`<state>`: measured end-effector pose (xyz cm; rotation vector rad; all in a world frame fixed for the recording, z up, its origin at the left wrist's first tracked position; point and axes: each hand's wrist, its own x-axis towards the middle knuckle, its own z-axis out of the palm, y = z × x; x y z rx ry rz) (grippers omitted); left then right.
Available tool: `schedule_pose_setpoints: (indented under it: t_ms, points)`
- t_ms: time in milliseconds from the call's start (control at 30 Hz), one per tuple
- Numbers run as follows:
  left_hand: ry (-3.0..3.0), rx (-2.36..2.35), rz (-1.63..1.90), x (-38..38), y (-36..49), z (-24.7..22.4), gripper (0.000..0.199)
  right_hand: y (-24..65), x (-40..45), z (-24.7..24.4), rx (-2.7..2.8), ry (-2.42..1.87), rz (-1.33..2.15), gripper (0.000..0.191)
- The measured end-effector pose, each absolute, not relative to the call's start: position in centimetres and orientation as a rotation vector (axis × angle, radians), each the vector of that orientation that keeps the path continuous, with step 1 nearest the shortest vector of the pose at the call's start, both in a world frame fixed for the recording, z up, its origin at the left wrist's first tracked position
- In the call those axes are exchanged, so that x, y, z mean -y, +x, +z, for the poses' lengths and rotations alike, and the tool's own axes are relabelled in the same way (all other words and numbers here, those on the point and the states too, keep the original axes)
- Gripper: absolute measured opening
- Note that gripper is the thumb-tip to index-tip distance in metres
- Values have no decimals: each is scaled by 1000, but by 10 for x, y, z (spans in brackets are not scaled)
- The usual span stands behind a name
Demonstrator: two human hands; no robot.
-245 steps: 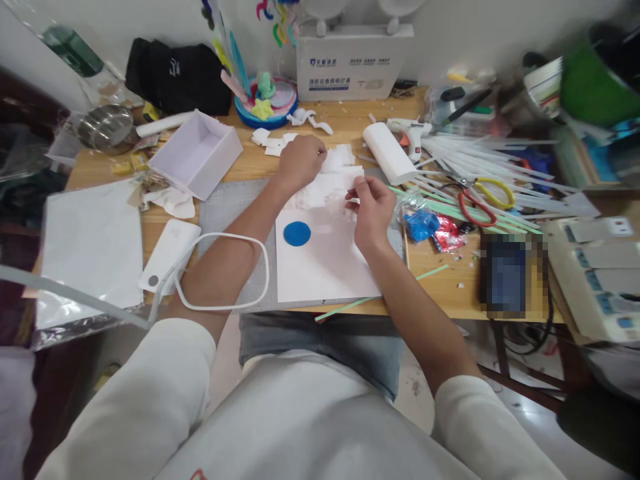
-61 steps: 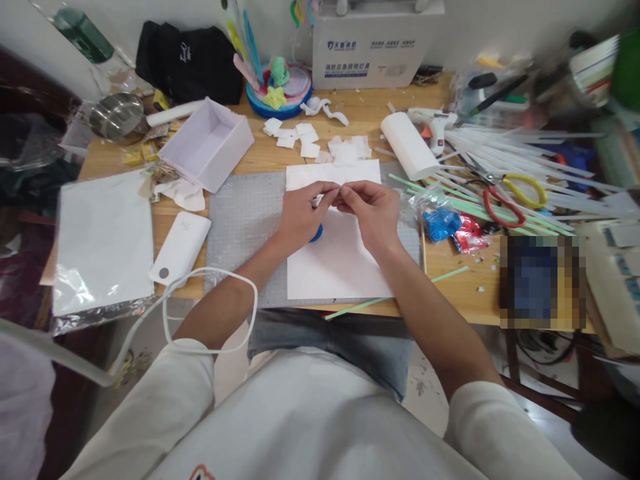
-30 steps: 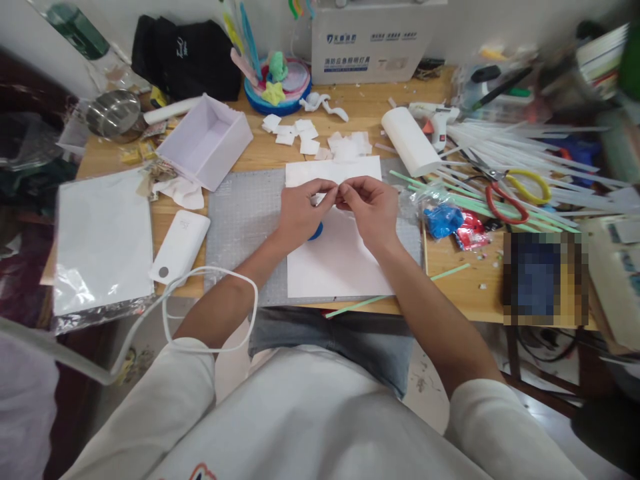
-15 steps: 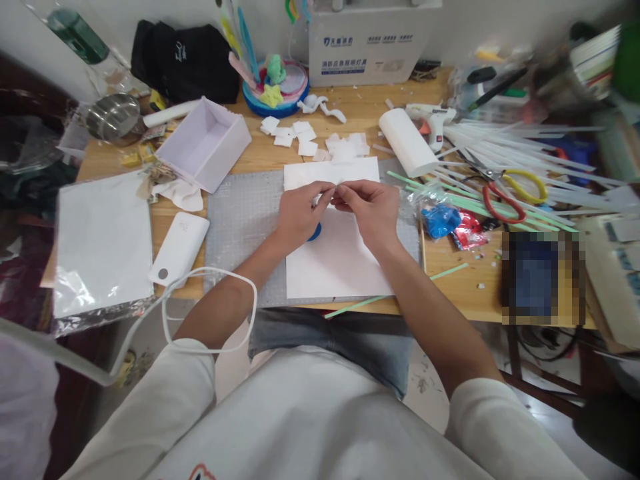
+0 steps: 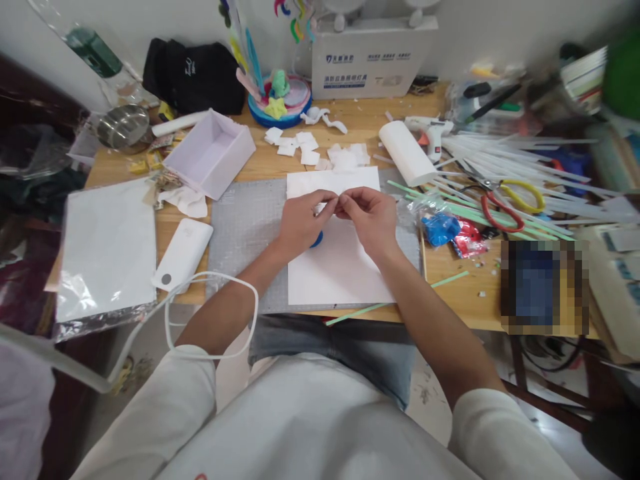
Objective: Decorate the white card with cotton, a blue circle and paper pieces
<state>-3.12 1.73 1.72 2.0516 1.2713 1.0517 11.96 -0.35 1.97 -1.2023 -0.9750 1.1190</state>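
Note:
Over a white paper sheet (image 5: pixel 340 273) on a grey cutting mat (image 5: pixel 245 233), my left hand (image 5: pixel 306 219) and my right hand (image 5: pixel 369 217) meet at the fingertips. Both are closed in a pinch; whatever lies between the fingertips is too small to make out. A round blue piece (image 5: pixel 317 239) shows beside my left hand, partly covered by it. Small white squares (image 5: pixel 300 145) lie beyond the top of the sheet. To the right of my right hand is a blue lump in clear wrap (image 5: pixel 440 229).
A lilac open box (image 5: pixel 213 153), a white power bank (image 5: pixel 183 255) with a looped cable, and a plastic-wrapped pack (image 5: pixel 110 247) lie left. On the right are scissors (image 5: pixel 501 212), a glue gun (image 5: pixel 434 133), a white cylinder (image 5: pixel 407 153) and many thin sticks.
The whole view has shifted slightly, with the table lower in the picture. My hands remain together at the fingertips, and the fingers of my right hand are drawn in a little more.

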Motion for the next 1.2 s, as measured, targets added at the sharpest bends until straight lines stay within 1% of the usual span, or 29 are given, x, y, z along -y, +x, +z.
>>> schedule_pose_setpoints:
  t_ms: [267,667,1200]
  points:
    - [1962,-1256,1087,-18,-30,18,15,121,3,20,1007,-1195,1129,23]
    - [2131,-1262,1047,-20,-34,11,20,121,3,21,1055,-1269,1086,21]
    - [2004,-1285,1045,-18,-30,18,17,122,3,21,1056,-1231,1142,26]
